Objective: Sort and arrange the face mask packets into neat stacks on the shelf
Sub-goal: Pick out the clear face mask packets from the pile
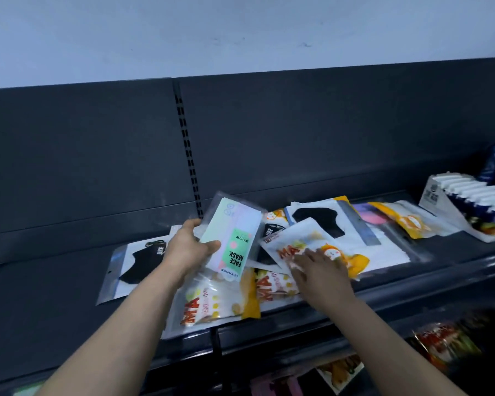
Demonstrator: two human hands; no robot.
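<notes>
Sorting looks barely begun: left hand point(187, 247) grips green FACE MASK packet point(230, 238), raised over shelf point(55, 295). Just right of it, right hand point(322, 271), fingers flat, presses orange-white mask packet point(300, 244). Other packets point(217, 301) below it unstacked.

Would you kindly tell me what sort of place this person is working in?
Probably a shop: a dark metal shelf with a slotted upright behind it, sealed face mask packets strewn across it, and a display carton of blue packs at the right.
</notes>
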